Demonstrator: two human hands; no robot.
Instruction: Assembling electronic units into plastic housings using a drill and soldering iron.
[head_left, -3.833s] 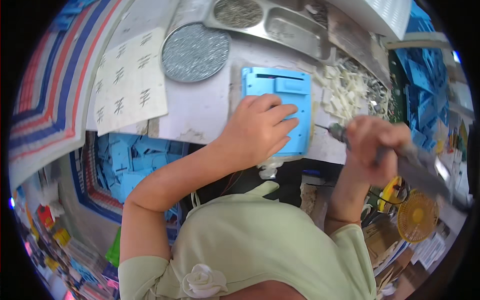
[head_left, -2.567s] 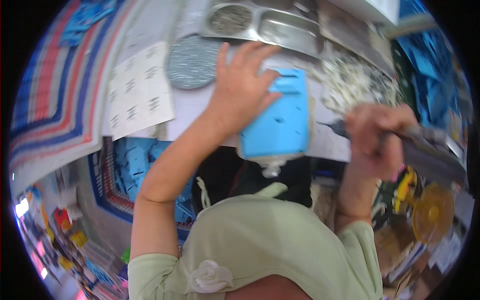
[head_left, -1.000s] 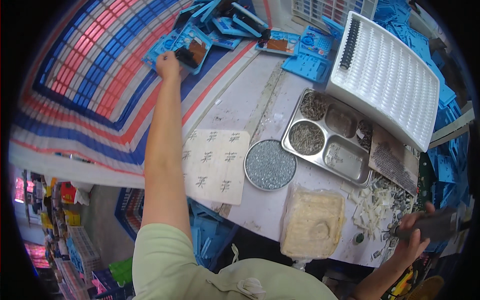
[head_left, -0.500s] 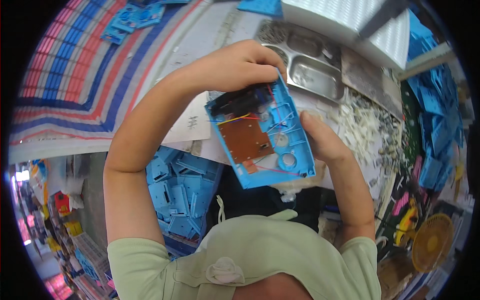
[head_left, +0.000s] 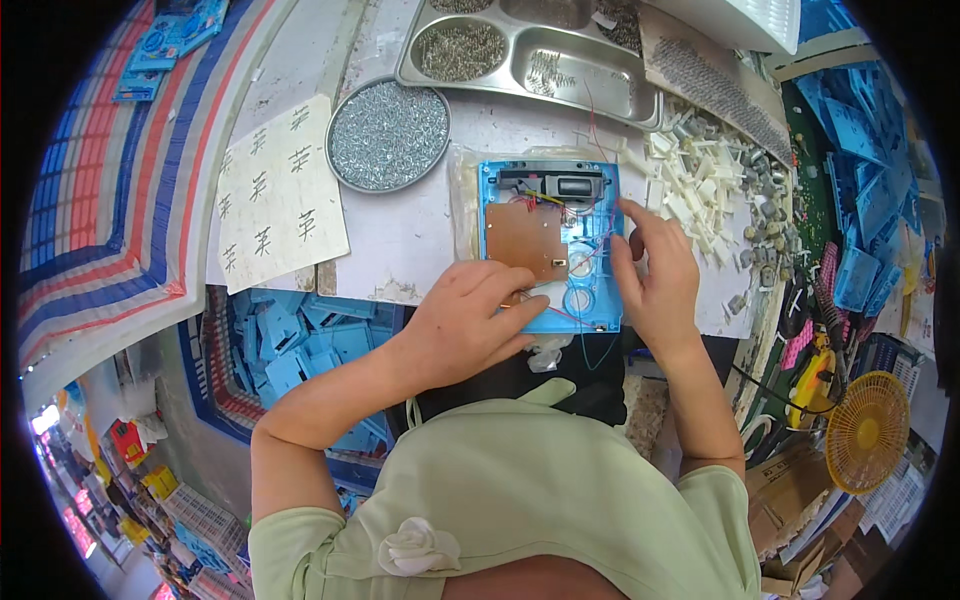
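Note:
A shallow blue plastic casing (head_left: pixel 608 312) lies flat on the table, its inside facing up. In it are a brown circuit board (head_left: pixel 525 238), a black part (head_left: pixel 573 187) along the far side, thin coloured wires and round fittings. My left hand (head_left: pixel 465 318) reaches over the casing's near left corner, fingers bent together at the board's lower edge; what they pinch is hidden. Beside the casing's right edge is my right hand (head_left: pixel 660 275), thumb and forefinger apart and close to the rim. A loose wire (head_left: pixel 595 350) hangs past the near edge.
A round tray of small screws (head_left: pixel 388 135) stands left of the casing, near a handwritten sheet (head_left: pixel 280 195). Behind is a metal compartment tray (head_left: pixel 505 75) with small parts. White plastic pieces (head_left: pixel 690 180) are heaped at right. Blue casings fill a crate (head_left: pixel 215 385) below left.
The casing has come down from a tilted, raised position to lie flat on the table. My left hand has moved from its far edge to its near left corner; my right hand stays alongside.

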